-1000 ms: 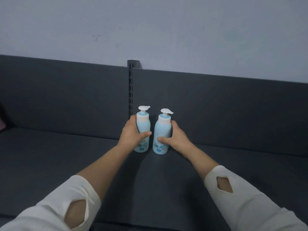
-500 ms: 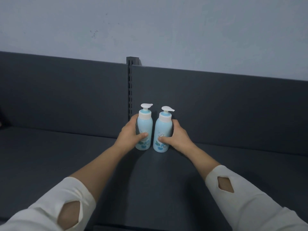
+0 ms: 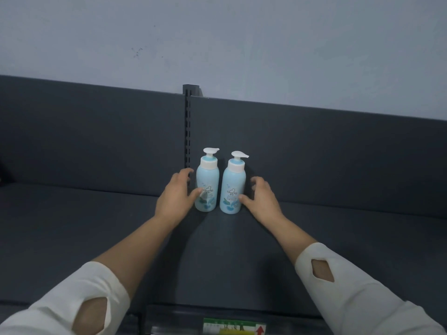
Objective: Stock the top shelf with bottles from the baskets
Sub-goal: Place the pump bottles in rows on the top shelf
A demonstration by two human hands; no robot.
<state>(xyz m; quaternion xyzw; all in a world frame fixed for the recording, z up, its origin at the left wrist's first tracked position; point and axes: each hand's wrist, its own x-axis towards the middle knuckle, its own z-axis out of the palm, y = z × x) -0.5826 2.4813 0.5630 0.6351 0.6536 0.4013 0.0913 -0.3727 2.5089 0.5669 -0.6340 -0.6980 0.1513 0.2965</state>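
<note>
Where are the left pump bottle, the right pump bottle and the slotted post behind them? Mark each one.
left pump bottle [image 3: 207, 187]: head view, middle of its blue body.
right pump bottle [image 3: 232, 188]: head view, middle of its blue body.
slotted post [image 3: 188, 131]: head view, midway up its slotted face.

Both arms are stretching forward, forearms bare, white sleeves [image 3: 362, 293] bunching near the elbows. The left hand [image 3: 175, 198] and right hand [image 3: 263, 200] are facing each other across a gap, fingers loosely curved and spread, thumbs pointing inward, gripping nothing.
</note>
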